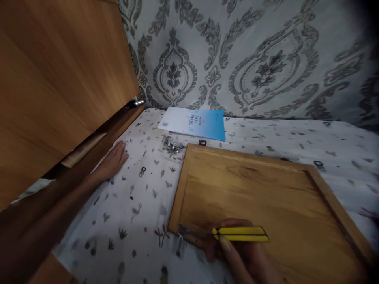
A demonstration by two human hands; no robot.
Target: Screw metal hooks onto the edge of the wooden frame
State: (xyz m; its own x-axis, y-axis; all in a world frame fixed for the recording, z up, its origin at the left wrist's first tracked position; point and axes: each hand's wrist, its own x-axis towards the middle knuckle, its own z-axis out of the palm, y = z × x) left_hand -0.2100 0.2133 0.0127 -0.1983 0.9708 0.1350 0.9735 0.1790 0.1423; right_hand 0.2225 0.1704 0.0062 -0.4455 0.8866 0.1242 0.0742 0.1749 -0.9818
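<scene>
My right hand (245, 258) is closed around a screwdriver (242, 233) with a yellow and black handle. Its shaft points left, towards a small metal fitting (180, 244) at the near left corner of a framed wooden panel (225, 185); whether the tip touches the fitting is too blurred to tell. The panel lies on a white patterned sheet (142, 213). My left hand (114, 161) rests on the sheet's left side, fingers stretched out and holding nothing.
A heap of metal hardware (172, 145) lies beyond the panel, next to a blue and white booklet (195, 123). A dark metal fitting (203, 142) sits at the panel's far edge. A large wooden board (59, 79) rises at left. Patterned fabric (237, 59) covers the back.
</scene>
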